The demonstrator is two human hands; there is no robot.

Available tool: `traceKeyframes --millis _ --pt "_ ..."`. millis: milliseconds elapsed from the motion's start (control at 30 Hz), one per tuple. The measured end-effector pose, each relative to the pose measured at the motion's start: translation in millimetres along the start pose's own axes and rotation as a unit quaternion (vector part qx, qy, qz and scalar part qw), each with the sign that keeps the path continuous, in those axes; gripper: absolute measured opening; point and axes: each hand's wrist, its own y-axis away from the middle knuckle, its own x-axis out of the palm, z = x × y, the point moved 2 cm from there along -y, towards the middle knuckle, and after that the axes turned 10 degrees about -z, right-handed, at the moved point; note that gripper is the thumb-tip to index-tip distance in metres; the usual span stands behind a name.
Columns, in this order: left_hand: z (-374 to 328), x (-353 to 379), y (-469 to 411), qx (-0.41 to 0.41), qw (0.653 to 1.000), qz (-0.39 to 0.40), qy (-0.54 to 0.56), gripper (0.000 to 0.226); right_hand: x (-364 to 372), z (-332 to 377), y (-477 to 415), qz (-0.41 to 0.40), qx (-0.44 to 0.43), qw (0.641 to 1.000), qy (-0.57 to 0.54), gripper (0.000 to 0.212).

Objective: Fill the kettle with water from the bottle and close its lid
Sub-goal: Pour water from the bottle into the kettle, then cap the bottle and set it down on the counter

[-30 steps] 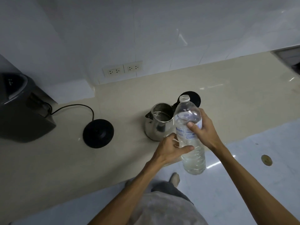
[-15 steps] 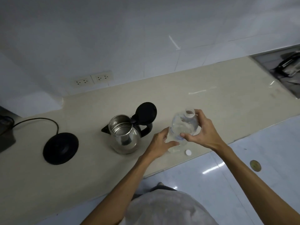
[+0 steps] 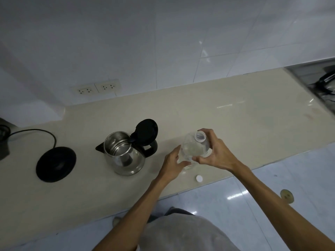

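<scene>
A steel kettle (image 3: 125,156) stands on the beige counter (image 3: 235,113) with its black lid (image 3: 147,131) swung up and its mouth uncovered. Right of it a clear plastic bottle (image 3: 193,148) stands upright, uncapped, seen from above. My right hand (image 3: 215,153) grips the bottle around its shoulder. My left hand (image 3: 174,163) rests against the bottle's lower left side, fingers spread. The white cap (image 3: 198,178) lies on the counter near the front edge.
The kettle's round black base (image 3: 56,163) with its cord sits left of the kettle. Two wall sockets (image 3: 97,88) are behind. A dark appliance edge (image 3: 3,142) shows at far left, a sink area (image 3: 322,86) at far right.
The bottle came down from in front of the kettle to stand on the counter at its right. The camera view shifted. My left hand loosened to a light touch.
</scene>
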Motion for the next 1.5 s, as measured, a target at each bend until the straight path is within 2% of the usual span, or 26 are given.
traceKeyframes --millis 100,167,233,300,400,500,633,767,833,900,967,1033,1100,1200,1500 --pt "2 2 -1 -0.005 1.0 -0.002 0.004 0.06 -1 -15 -1 0.031 0.037 0.998 -0.032 0.099" --pt "2 1 -2 -0.004 1.0 -0.003 0.002 0.062 6 -40 3 0.054 0.082 0.995 -0.007 0.097" --pt "5 -1 -3 -0.005 1.0 -0.002 -0.006 0.065 18 -75 13 0.073 0.152 0.982 0.084 0.08" --pt "8 -3 -4 -0.008 1.0 -0.001 -0.014 0.068 39 -107 32 0.124 0.198 0.952 0.197 0.066" --pt "11 -4 -3 -0.01 1.0 -0.003 -0.028 0.071 73 -132 62 0.166 0.203 0.931 0.254 0.066" --pt "10 -6 -1 -0.018 0.999 -0.001 -0.043 0.073 92 -135 77 0.129 0.165 0.941 0.267 0.054" --pt "5 -11 1 -0.017 0.999 -0.01 -0.04 0.084 91 -126 77 0.127 0.116 0.949 0.264 0.033" --pt "-16 -15 5 0.013 0.999 -0.016 -0.024 0.093 35 -89 36 0.007 0.112 0.965 0.236 0.029" --pt "-33 -16 7 0.035 0.999 -0.019 -0.016 0.099 -8 -51 11 -0.055 0.083 0.97 0.222 0.027" --pt "-52 -16 8 0.056 0.998 -0.026 -0.01 0.105 -50 -3 -11 -0.08 0.032 0.974 0.21 0.028" --pt "-70 -15 8 0.077 0.997 -0.028 -0.005 0.105 -82 45 -25 -0.064 -0.022 0.977 0.202 0.031" --pt "-84 -12 7 0.093 0.995 -0.026 -0.003 0.1 -97 84 -32 -0.003 -0.068 0.98 0.189 0.032" --pt "-91 -8 6 0.106 0.994 -0.028 -0.01 0.09 -94 105 -37 0.071 -0.119 0.966 0.217 0.032" --pt "-94 -5 8 0.105 0.994 -0.043 0.002 0.076 -76 109 -44 0.132 -0.176 0.935 0.278 0.032" --pt "-95 -5 11 0.093 0.993 -0.068 -0.003 0.067 -59 114 -55 0.23 -0.246 0.883 0.326 0.035"
